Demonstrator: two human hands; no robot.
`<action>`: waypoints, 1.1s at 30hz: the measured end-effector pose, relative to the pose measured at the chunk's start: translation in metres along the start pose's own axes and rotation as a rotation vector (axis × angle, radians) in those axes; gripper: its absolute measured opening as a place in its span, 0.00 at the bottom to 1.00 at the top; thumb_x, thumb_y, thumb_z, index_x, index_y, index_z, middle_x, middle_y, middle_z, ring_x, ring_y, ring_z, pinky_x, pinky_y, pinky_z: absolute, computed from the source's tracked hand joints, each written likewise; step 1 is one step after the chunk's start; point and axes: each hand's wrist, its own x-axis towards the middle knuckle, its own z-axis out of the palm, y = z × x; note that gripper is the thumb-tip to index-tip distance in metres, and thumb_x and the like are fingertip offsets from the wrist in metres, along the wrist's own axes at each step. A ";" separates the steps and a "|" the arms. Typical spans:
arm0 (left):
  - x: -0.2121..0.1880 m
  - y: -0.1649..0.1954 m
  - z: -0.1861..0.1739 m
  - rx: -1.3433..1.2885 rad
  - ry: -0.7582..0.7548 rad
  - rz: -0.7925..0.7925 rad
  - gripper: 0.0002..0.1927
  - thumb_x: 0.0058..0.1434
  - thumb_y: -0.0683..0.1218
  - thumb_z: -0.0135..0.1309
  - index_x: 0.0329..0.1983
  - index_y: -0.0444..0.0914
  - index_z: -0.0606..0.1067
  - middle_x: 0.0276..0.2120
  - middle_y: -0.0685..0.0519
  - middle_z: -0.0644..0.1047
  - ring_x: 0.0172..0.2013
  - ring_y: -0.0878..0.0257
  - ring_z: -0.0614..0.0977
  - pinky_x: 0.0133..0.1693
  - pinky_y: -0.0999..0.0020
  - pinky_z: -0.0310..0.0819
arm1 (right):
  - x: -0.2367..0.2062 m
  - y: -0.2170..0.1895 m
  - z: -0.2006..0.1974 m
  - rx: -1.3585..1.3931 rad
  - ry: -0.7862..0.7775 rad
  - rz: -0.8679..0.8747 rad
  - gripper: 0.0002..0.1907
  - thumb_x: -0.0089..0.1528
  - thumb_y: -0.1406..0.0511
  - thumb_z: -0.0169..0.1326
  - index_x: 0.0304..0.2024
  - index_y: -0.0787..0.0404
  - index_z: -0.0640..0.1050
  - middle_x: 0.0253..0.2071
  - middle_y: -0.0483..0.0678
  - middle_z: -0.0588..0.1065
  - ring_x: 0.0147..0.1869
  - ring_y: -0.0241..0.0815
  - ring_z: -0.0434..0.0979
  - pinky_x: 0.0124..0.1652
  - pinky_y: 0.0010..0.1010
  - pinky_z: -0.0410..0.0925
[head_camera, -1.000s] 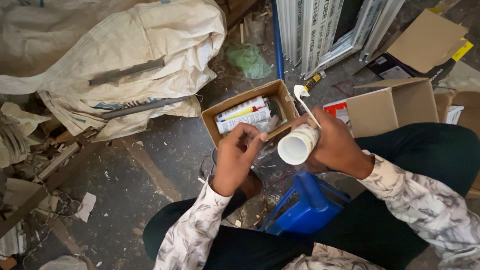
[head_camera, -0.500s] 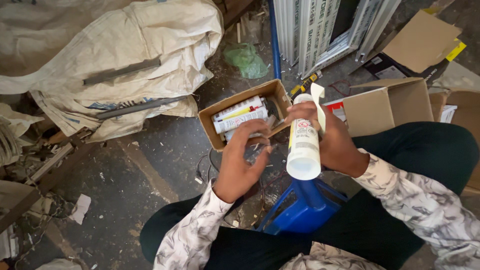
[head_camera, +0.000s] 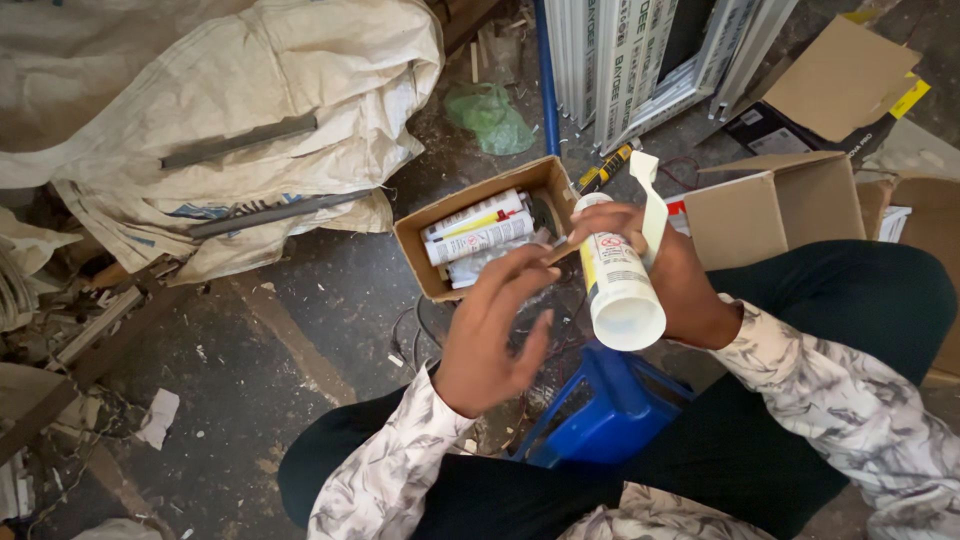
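Your right hand (head_camera: 690, 280) makes a closed grip around the white sealant cartridge (head_camera: 615, 285). The fingers wrap its upper part, near the nozzle end, and the palm is behind it. The cartridge sits in front of your right knee, above the blue stool (head_camera: 600, 410). Its long axis runs from the round flat bottom, which faces toward you and the camera, up and away to the nozzle end, which points to the cardboard box (head_camera: 480, 235) on the floor. The cartridge is tilted a little to the left at its far end. A white nozzle piece (head_camera: 648, 200) stands beside your right fingers, but you cannot tell if it is fixed on the cartridge.

Your left hand (head_camera: 495, 335) is just beside the cartridge on its left. Its fingers are spread apart and a little blurred, and they hold nothing that the view shows.

The open cardboard box lies just beyond both hands and holds more cartridges (head_camera: 478, 230) lying on their sides. A second, larger open box (head_camera: 770, 205) stands to the right. A white sack (head_camera: 230, 120) lies on the floor at the far left, and window frames (head_camera: 640, 60) lean at the top.
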 end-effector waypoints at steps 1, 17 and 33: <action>0.001 0.000 0.001 0.019 -0.010 0.011 0.24 0.60 0.35 0.59 0.60 0.35 0.71 0.62 0.42 0.71 0.61 0.45 0.78 0.61 0.56 0.73 | -0.002 -0.001 -0.001 -0.017 -0.006 0.010 0.34 0.52 0.64 0.71 0.56 0.62 0.68 0.58 0.52 0.75 0.72 0.52 0.71 0.71 0.46 0.62; -0.009 -0.003 0.001 0.661 -0.183 0.583 0.20 0.65 0.43 0.62 0.59 0.35 0.75 0.54 0.43 0.77 0.43 0.52 0.82 0.42 0.60 0.76 | 0.006 -0.010 0.012 -0.275 0.120 0.277 0.27 0.51 0.66 0.70 0.51 0.62 0.74 0.49 0.49 0.79 0.56 0.44 0.82 0.55 0.33 0.72; -0.026 -0.045 0.033 0.720 -0.332 0.339 0.06 0.54 0.48 0.54 0.30 0.41 0.77 0.27 0.53 0.78 0.42 0.51 0.82 0.40 0.57 0.75 | 0.011 -0.007 0.007 -0.698 0.010 -0.063 0.24 0.48 0.70 0.60 0.49 0.63 0.77 0.48 0.59 0.76 0.56 0.63 0.75 0.56 0.48 0.68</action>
